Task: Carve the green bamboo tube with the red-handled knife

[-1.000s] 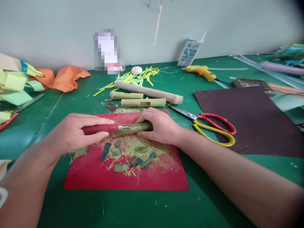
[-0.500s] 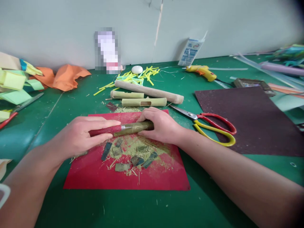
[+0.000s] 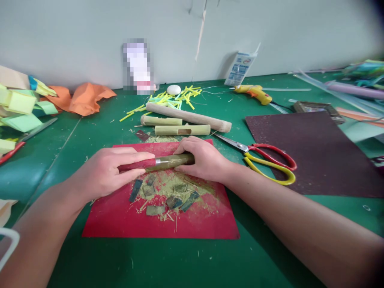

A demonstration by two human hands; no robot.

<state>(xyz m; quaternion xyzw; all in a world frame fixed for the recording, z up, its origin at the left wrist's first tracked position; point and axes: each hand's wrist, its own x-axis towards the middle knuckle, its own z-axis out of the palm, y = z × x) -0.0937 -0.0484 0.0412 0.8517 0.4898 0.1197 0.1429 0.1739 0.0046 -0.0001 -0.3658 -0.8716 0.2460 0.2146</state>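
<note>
My left hand [image 3: 111, 168] is closed around the red handle of a hand tool [image 3: 139, 164] with a metal collar. Its thin metal end lies along a dull green bamboo piece [image 3: 171, 161]; the tip's shape cannot be made out. Fingers and thumb of my right hand [image 3: 207, 160] are wrapped round the right end of that bamboo and partly hide it. Both hands rest low over a red sheet [image 3: 102, 226], which carries pale dust, shavings and several dark strips [image 3: 156, 210]. Behind it lie two cut bamboo pieces, one with a rectangular slot [image 3: 198, 130].
Red-and-yellow-handled scissors [image 3: 270, 160] lie right of the sheet, partly on a dark board [image 3: 312, 148]. A pale stick [image 3: 192, 117] and yellow straw pieces [image 3: 135, 111] lie behind. A yellow glue gun [image 3: 255, 94] is farther back, folded paper [image 3: 22, 102] at left.
The whole view has shifted slightly. Both hands keep their hold, and the tool and bamboo stay in nearly the same place.
</note>
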